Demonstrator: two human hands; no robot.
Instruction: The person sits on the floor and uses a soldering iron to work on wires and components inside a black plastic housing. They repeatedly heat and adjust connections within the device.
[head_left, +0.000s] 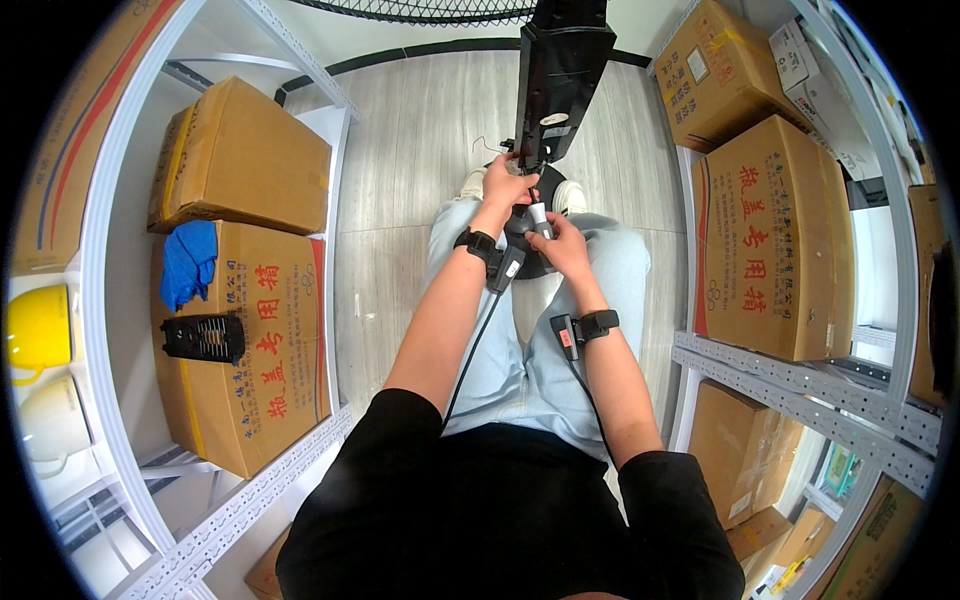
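A black stand fan is in front of me: its upright column (pixel 560 70) rises from a round black base (pixel 545 195) on the floor between my feet. My left hand (pixel 505 185) grips the lower end of the column. My right hand (pixel 562 245) is closed on a small white-handled tool (pixel 540 218), apparently a screwdriver, pointed at the foot of the column. Both wrists carry black bands with cabled sensors. The tool's tip is hidden.
Metal shelving flanks me on both sides. Brown cartons (pixel 240 155) fill the left shelf, with a blue cloth (pixel 188 260) and a black grille part (pixel 203 338) on one. More cartons (pixel 775 240) stand right. Yellow and cream mugs (pixel 38 330) sit far left. The fan's wire guard (pixel 420 10) lies at the top.
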